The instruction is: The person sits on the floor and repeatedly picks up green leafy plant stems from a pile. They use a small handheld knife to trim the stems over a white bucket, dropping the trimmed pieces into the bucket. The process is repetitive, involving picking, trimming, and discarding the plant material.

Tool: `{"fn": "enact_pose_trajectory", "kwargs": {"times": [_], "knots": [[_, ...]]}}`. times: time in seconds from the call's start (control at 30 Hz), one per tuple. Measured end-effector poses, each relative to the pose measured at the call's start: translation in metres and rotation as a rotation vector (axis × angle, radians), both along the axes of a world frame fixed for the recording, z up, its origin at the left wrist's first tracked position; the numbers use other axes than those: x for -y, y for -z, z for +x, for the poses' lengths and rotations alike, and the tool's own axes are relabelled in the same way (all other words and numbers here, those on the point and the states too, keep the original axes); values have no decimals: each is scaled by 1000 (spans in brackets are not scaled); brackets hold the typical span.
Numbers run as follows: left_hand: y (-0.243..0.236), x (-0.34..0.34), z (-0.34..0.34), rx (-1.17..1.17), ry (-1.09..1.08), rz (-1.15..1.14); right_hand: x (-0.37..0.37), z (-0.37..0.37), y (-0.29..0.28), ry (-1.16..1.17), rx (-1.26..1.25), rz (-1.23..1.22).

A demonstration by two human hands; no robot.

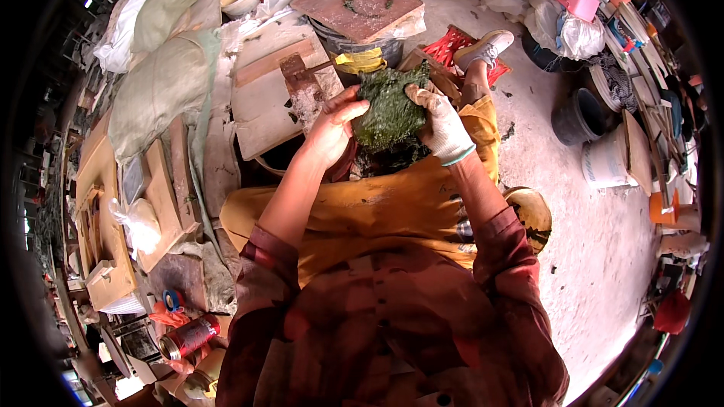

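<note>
Cluttered workshop floor (603, 256); two hands (335, 128) (441, 124) gripping one green clump (388, 109).

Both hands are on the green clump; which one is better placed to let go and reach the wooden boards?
Probably the left hand. It is bare and sits beside the wooden boards, while the gloved right hand grips the far side of the green mossy clump.

Dusty concrete floor (603, 256) (cluttered, daylit)
</note>
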State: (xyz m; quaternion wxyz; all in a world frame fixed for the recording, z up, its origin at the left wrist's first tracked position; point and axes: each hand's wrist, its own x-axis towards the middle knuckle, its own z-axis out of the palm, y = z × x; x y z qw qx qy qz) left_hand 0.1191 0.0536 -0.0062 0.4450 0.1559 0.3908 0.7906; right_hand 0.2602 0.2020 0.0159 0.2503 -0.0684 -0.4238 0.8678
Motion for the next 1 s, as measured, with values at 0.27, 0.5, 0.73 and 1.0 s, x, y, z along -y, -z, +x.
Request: {"fn": "enact_pose_trajectory", "kwargs": {"times": [0.27,0.5,0.73,1.0], "knots": [[-19,-5,14,-220,80,-187,-5,0,6,-175,-36,45],[11,3,2,-34,46,19,7,-20,37,129,202,115],[52,16,-4,-139,127,-201,15,-18,40,11,330,279],[30,31,6,-297,127,-363,27,-3,16,62,438,585]]}}
